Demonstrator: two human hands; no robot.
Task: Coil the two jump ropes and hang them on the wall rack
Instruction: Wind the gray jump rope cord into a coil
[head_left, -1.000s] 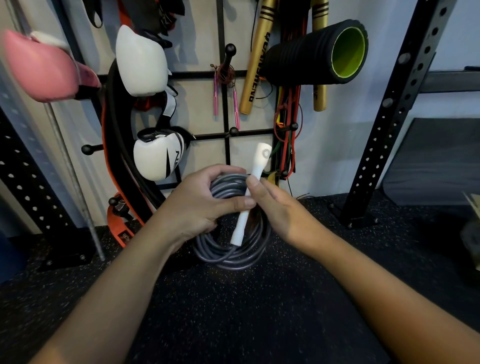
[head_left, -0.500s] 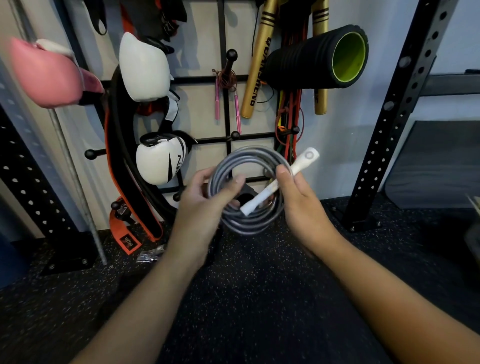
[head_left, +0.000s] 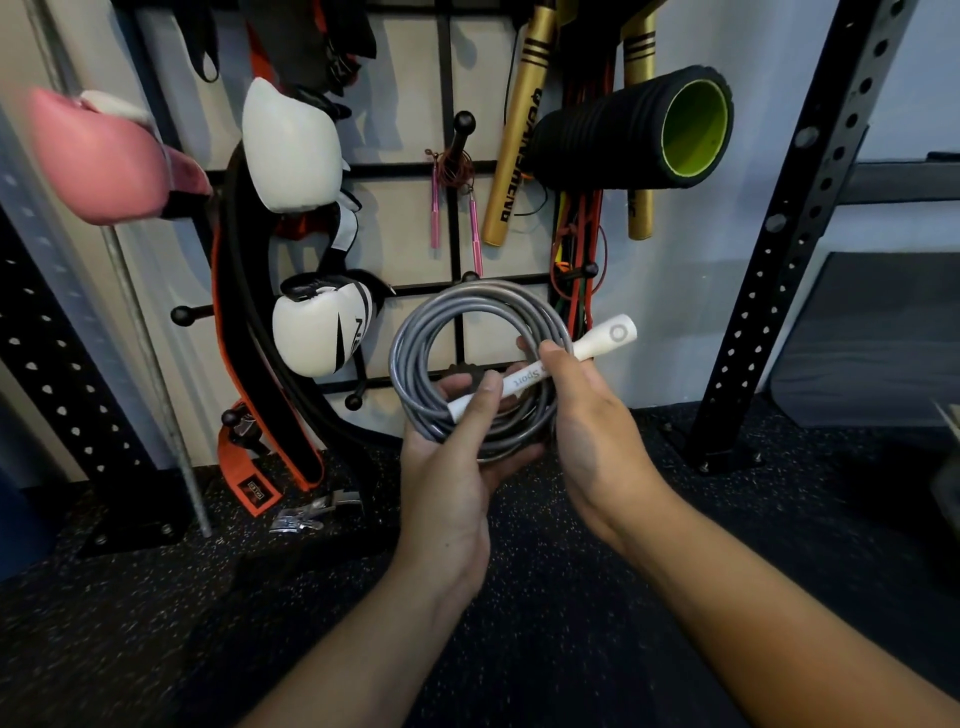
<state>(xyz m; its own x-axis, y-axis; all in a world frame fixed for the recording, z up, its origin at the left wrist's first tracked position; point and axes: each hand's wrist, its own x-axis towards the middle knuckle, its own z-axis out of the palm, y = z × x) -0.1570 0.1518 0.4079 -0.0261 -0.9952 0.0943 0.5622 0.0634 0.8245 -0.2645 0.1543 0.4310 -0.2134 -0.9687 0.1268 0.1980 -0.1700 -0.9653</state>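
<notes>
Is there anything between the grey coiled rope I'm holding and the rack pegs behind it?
Nothing visible blocks the way. The grey jump rope, held in the left hand and right hand, is in front of the wall rack; the bare peg above its coil looks free.

Pale grey painted wall (head_left: 691, 270) fills the upper field, 10 to 2 o'clock. Black speckled rubber floor (head_left: 571, 613) covers the lower half. Black perforated steel upright (head_left: 795, 223) runs from 1 o'clock down to a bolted foot at 3 o'clock; a second black perforated post (head_left: 57, 358) stands at 9 o'clock beside a thin galvanised metal pole (head_left: 140, 332). Dark grey padded mat (head_left: 878, 338) leans against the wall at 3 o'clock. Lighting even, dim toward the floor.
</notes>
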